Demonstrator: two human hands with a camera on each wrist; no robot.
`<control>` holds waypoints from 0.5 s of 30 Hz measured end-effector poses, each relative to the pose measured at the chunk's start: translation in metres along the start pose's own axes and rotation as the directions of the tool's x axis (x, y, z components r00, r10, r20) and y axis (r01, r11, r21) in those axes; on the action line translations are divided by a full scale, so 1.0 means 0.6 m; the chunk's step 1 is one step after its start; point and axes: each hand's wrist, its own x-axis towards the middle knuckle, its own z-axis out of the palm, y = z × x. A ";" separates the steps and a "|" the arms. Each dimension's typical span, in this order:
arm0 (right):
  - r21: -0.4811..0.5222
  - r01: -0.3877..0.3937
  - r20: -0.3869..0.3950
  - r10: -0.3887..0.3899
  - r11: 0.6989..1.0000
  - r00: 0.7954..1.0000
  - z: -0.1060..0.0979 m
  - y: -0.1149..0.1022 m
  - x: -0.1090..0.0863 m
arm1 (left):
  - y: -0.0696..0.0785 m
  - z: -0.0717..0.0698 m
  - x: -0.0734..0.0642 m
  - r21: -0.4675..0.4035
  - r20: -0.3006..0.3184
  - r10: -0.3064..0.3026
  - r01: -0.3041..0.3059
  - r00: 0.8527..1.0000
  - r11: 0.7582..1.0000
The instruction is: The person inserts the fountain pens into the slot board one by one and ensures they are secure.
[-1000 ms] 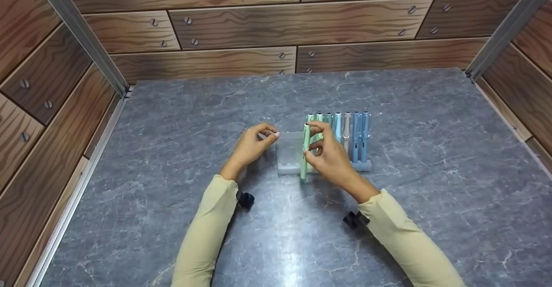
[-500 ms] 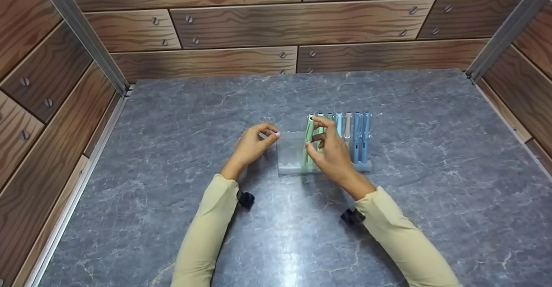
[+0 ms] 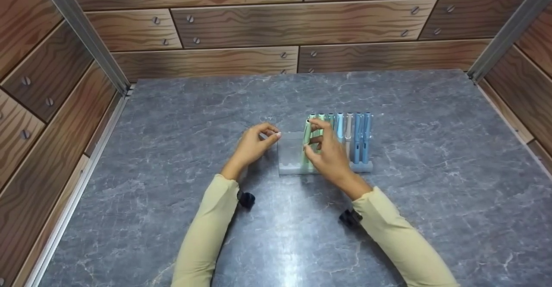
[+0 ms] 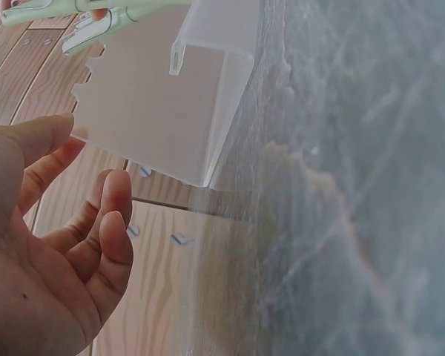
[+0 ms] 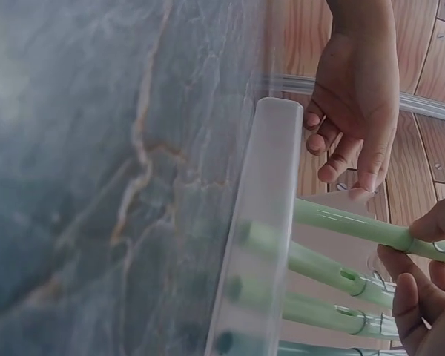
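A frosted clear pen rack (image 3: 290, 151) stands on the table with several pens leaning in its right part. My left hand (image 3: 253, 145) pinches the rack's upper left corner between thumb and index finger, the other fingers curled loosely. With thumb and fingertips my right hand (image 3: 332, 155) holds a light green pen (image 3: 306, 134) by its upper part. In the right wrist view the lower end of this held pen (image 5: 341, 217) lies right at the rack's front lip (image 5: 271, 156), beside another light green pen (image 5: 319, 267). The right hand partly covers the pens behind it.
To the right in the rack are a light blue pen (image 3: 340, 125), a grey pen (image 3: 349, 127) and two darker blue pens (image 3: 362, 142). The grey marbled table (image 3: 181, 114) is bounded by wood-patterned walls (image 3: 233, 28) and metal posts (image 3: 86, 37).
The right hand has brought the light green pen from in front of the rack up to its front lip, leaning it back, then slightly left. The left hand stays at the corner.
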 end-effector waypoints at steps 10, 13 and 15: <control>0.023 -0.077 0.044 0.076 0.997 0.996 0.005 0.003 -0.002 | -0.002 0.000 -0.002 -0.015 -0.010 -0.004 0.004 1.000 1.000; 0.032 -0.088 0.052 0.087 0.996 0.995 0.005 0.003 -0.002 | -0.001 -0.001 -0.002 -0.018 -0.004 -0.004 0.004 1.000 1.000; 0.042 -0.099 0.057 0.097 0.994 0.994 0.005 0.003 0.000 | 0.000 -0.001 -0.001 -0.017 0.002 -0.006 0.006 1.000 1.000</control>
